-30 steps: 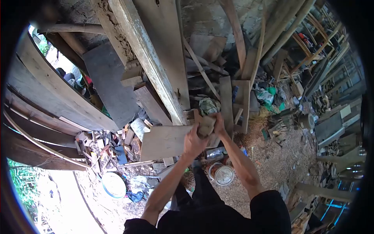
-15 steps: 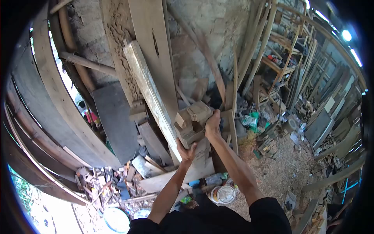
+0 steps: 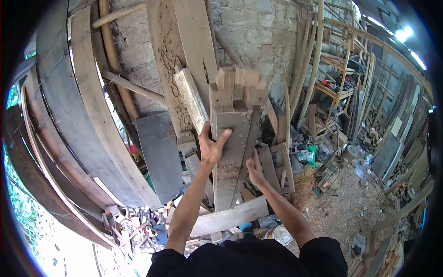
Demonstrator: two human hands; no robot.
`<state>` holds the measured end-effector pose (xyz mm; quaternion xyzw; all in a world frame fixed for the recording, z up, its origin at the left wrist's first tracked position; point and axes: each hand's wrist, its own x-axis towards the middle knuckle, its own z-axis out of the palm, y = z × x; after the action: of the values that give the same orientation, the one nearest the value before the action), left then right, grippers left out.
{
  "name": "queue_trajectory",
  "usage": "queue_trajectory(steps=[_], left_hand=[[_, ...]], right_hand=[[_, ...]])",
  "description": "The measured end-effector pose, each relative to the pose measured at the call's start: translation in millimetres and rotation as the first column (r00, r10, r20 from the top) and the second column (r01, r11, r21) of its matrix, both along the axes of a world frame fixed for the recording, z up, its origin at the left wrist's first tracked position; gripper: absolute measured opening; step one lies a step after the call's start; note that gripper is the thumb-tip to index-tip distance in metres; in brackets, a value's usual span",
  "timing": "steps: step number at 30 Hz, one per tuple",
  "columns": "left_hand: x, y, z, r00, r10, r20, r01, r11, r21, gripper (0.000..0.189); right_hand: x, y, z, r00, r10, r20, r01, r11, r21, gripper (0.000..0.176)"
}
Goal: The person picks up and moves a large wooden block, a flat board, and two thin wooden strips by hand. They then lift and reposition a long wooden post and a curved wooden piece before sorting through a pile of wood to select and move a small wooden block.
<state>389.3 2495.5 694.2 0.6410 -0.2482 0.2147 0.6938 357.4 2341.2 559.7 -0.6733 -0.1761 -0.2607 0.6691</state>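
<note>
A thick wooden beam (image 3: 233,138) stands before me, its long face turned my way and its notched top end raised against the wall. That end has squared blocks and a slot, with a small hole in each side. Around the beam's left edge goes my left hand (image 3: 211,150), fingers behind and thumb pressed on the face. My right hand (image 3: 255,173) is a little lower at the right edge, palm towards the beam and fingers stretched out. Directly left of the beam leans a narrow pale plank (image 3: 191,99).
Wide boards (image 3: 196,34) lean on the block wall (image 3: 244,30). A dark panel (image 3: 159,152) stands at left. Below the beam lies a pale board (image 3: 230,217), with a white bucket (image 3: 280,234) near my body. Wood scraps (image 3: 131,221) cover the floor; shelving (image 3: 337,87) stands at right.
The beam has turned from end-on to showing its long face, and its notched end has risen. My left hand has moved up along it; my right hand has left the notched end and is lower.
</note>
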Motion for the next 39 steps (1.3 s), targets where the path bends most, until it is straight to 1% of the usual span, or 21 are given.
queue_trajectory(steps=[2,3,7,9,10,12,14,16,17,20,21,24,26,27,28,29,30,34,36,37,39], left_hand=[[-10,4,13,0.999,-0.027,0.036,0.027,1.0,-0.003,0.052],[-16,7,16,0.997,-0.048,0.053,0.049,0.999,-0.012,0.052],[-33,11,27,0.99,-0.125,0.065,0.123,0.992,0.041,0.056],[-35,10,17,0.966,-0.236,0.106,0.234,0.972,0.03,0.062],[-41,10,9,0.963,-0.247,0.112,0.245,0.969,0.025,0.062],[-58,3,-18,0.944,-0.283,0.171,0.303,0.947,-0.103,0.065],[-72,-11,-66,0.974,-0.227,-0.022,0.224,0.971,-0.082,0.063],[-81,-28,-82,0.969,-0.235,-0.075,0.226,0.968,-0.113,0.065],[-91,-37,-87,0.942,-0.317,-0.114,0.299,0.943,-0.145,0.069],[-126,-74,-83,0.964,-0.26,-0.05,0.254,0.962,-0.098,0.067],[-144,-91,-79,0.95,-0.299,-0.089,0.284,0.948,-0.144,0.065],[-189,-141,-72,0.926,-0.364,-0.099,0.354,0.929,-0.108,0.064],[-224,-180,-75,0.901,-0.417,-0.12,0.408,0.908,-0.09,0.06],[-244,-201,-73,0.877,-0.468,-0.107,0.459,0.883,-0.094,0.058],[-266,-221,-74,0.853,-0.514,-0.094,0.506,0.857,-0.095,0.056],[-281,-251,-86,0.851,-0.525,0.007,0.52,0.84,-0.155,0.052],[-308,-271,-81,0.829,-0.56,-0.011,0.552,0.821,-0.144,0.052],[-390,-342,-97,0.803,-0.594,-0.04,0.594,0.804,-0.011,0.048],[-431,-373,-90,0.702,-0.705,-0.099,0.707,0.707,-0.019,0.047],[-450,-387,-88,0.682,-0.727,-0.081,0.727,0.686,-0.039,0.046],[-480,-417,-93,0.634,-0.769,-0.08,0.765,0.639,-0.076,0.045]], right_hand=[[-2,19,-2,0.997,-0.052,-0.057,0.06,0.986,0.156,0.07],[-8,34,6,0.987,-0.16,-0.008,0.155,0.944,0.291,0.062],[-26,39,16,0.971,-0.233,0.061,0.203,0.928,0.311,0.058],[-45,41,19,0.957,-0.279,0.082,0.231,0.9,0.369,0.055],[-53,40,16,0.953,-0.289,0.088,0.239,0.9,0.365,0.055],[-66,28,14,0.952,-0.307,-0.003,0.286,0.881,0.376,0.055],[-85,15,22,0.922,-0.387,-0.008,0.363,0.857,0.364,0.057],[-106,-4,10,0.918,-0.396,-0.029,0.393,0.896,0.205,0.057],[-114,-16,2,0.902,-0.429,-0.058,0.432,0.885,0.173,0.057],[-152,-52,-1,0.868,-0.487,-0.096,0.496,0.858,0.134,0.057],[-170,-65,3,0.852,-0.512,-0.107,0.523,0.841,0.138,0.057],[-235,-106,21,0.805,-0.577,-0.135,0.591,0.798,0.113,0.058],[-280,-138,22,0.792,-0.592,-0.149,0.611,0.774,0.168,0.059],[-308,-155,26,0.763,-0.614,-0.202,0.64,0.762,0.101,0.06],[-335,-173,23,0.748,-0.633,-0.198,0.657,0.747,0.095,0.06],[-360,-191,21,0.711,-0.689,-0.143,0.702,0.707,0.086,0.06],[-382,-206,19,0.678,-0.73,-0.085,0.735,0.673,0.085,0.06],[-483,-264,5,0.717,-0.676,-0.173,0.697,0.688,0.203,0.061],[-528,-291,7,0.665,-0.722,-0.192,0.747,0.642,0.174,0.063],[-544,-305,3,0.626,-0.769,-0.128,0.778,0.607,0.16,0.063],[-581,-322,5,0.57,-0.801,-0.182,0.821,0.55,0.152,0.063]])
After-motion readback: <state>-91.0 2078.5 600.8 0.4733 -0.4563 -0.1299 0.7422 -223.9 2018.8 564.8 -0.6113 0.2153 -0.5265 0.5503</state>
